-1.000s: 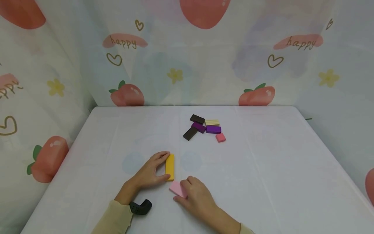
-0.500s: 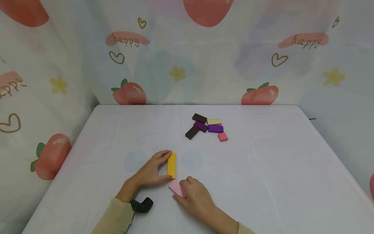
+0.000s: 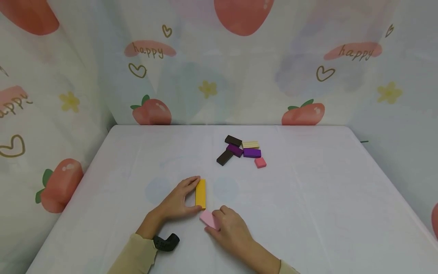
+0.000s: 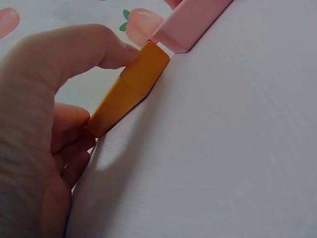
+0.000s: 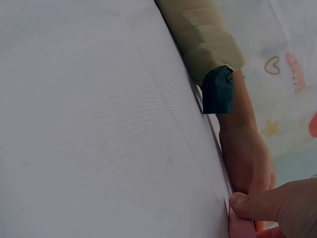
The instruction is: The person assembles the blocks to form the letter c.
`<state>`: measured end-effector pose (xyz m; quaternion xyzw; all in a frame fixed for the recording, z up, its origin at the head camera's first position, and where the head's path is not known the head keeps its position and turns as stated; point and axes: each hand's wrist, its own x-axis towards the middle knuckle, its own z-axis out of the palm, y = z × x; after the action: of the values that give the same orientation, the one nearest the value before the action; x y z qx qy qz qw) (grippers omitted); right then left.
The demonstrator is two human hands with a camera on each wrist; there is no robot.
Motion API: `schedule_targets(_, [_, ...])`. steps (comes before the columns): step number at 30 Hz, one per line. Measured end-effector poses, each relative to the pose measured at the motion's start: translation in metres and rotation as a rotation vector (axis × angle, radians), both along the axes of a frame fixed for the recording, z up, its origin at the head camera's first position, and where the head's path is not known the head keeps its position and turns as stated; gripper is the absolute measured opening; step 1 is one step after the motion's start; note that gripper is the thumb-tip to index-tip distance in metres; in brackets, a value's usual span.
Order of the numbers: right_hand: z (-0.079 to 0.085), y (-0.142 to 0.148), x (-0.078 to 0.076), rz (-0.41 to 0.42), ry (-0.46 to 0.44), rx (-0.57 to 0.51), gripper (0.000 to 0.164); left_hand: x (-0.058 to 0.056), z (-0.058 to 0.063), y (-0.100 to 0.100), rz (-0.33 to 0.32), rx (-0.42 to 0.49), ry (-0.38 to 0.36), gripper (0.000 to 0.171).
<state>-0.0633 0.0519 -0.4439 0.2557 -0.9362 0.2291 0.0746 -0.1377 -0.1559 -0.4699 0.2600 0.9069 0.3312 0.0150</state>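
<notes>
Out on the white table (image 3: 291, 205), the left hand (image 3: 176, 199) grips the yellow block (image 3: 200, 195) by its two ends. Just off the near end, the right hand (image 3: 233, 232) pinches the pink block (image 3: 209, 220), slantwise! Farther out, well apart from both hands, sits a cluster of dark, purple, cream and coral blocks (image 3: 235, 150).
</notes>
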Motion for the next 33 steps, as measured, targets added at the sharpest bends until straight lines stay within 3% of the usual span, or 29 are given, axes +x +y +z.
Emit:
schedule_targets(15, [-0.0001,-0.0031,-0.0048,-0.019,-0.029,0.024,0.038,-0.0026,-0.0016,0.0013,-0.003,0.013,0.023,0.081])
schedule_targets(33, [-0.0021,-0.0033,-0.0051,0.000,0.011,0.009,0.038,-0.0035,-0.0037,0.0002,0.001,0.007,0.018,0.081])
